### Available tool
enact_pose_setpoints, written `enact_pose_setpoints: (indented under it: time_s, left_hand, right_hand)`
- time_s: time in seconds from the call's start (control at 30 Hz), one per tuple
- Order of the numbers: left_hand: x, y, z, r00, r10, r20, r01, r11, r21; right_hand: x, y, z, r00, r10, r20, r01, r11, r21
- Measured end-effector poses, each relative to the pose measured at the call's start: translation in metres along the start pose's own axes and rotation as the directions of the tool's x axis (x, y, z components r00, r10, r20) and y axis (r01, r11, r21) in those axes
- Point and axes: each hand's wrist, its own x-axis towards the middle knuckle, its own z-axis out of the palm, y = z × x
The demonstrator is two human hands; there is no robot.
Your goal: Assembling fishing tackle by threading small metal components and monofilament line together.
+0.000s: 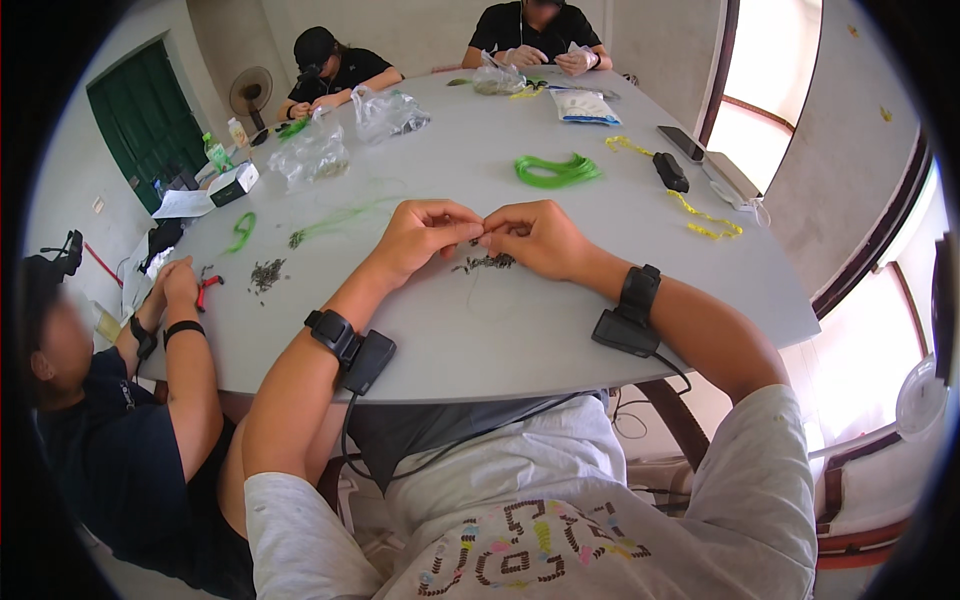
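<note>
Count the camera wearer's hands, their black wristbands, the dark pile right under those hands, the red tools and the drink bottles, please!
Hands: 2 (left hand, right hand)
Black wristbands: 2
Dark pile: 1
Red tool: 1
Bottles: 2 (green bottle, pale bottle)
Total: 8

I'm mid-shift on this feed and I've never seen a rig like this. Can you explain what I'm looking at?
There is no robot here: it's a person working bare-handed. The one picture comes from a wide fisheye camera on their head, looking down, so edges curve.

The left hand and right hand meet, fingertips close together; anything pinched between them is too small to make out. Just below is a heap of small dark pieces on the grey table.

Farther off lies a looped green bundle; to the left, another dark heap. Both wrists wear black strapped devices. Other people sit around the table.
</note>
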Motion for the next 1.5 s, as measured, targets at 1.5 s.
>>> enact_pose_setpoints:
  time_s: [1.5]
  left_hand:
    - [-0.001,-0.005,-0.010,0.974,-0.081,0.212,0.159,0.910,-0.382]
  right_hand:
    - [0.001,-0.010,-0.001,0.980,0.200,0.020,-0.187,0.867,0.462]
